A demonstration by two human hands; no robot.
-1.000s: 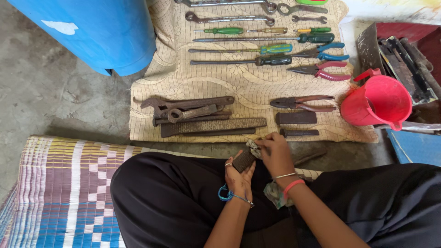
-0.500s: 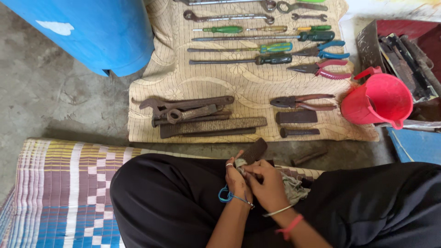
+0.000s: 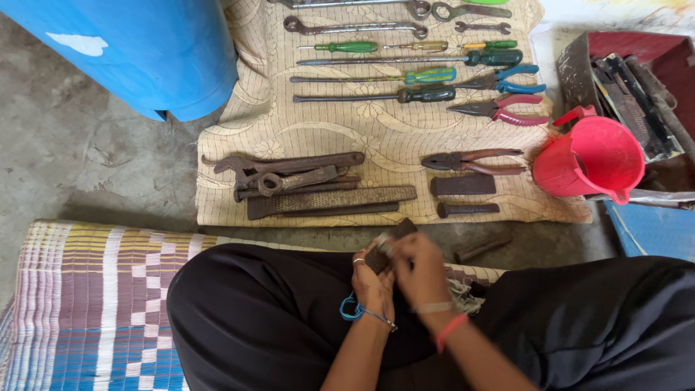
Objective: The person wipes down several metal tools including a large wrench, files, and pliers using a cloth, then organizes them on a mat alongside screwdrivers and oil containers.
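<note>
Blue barrel (image 3: pixel 137 51) stands on the concrete floor (image 3: pixel 79 159) at the far left corner of the cloth (image 3: pixel 384 137); its contents are not visible. Dark metal tray (image 3: pixel 622 80) off the cloth's right edge holds rusty flat tools. Pink bucket (image 3: pixel 590 159) sits at the cloth's right edge, tilted, touching the tray; its inside is not clear.

Cloth: cream, patterned, spread flat on the floor. Far rows: spanners, screwdrivers (image 3: pixel 376 74), blue and pink pliers (image 3: pixel 499 108). Near left: pile of rusty wrenches (image 3: pixel 289 174) over a long flat file (image 3: pixel 333 199). Near right: brown-handled pliers (image 3: pixel 474 161), two short dark bars. Bare cloth runs through the middle band; a strip of bare floor lies between the cloth's near edge and the knees.

Woven striped mat (image 3: pixel 94 297) under the seated person, black trousers.

Left hand (image 3: pixel 373 286) is clenched around a short dark rasp (image 3: pixel 387 246), held over the lap just short of the cloth's near edge. Right hand (image 3: pixel 420 271), blurred, is closed on a grey rag (image 3: pixel 460 293) against the rasp.
</note>
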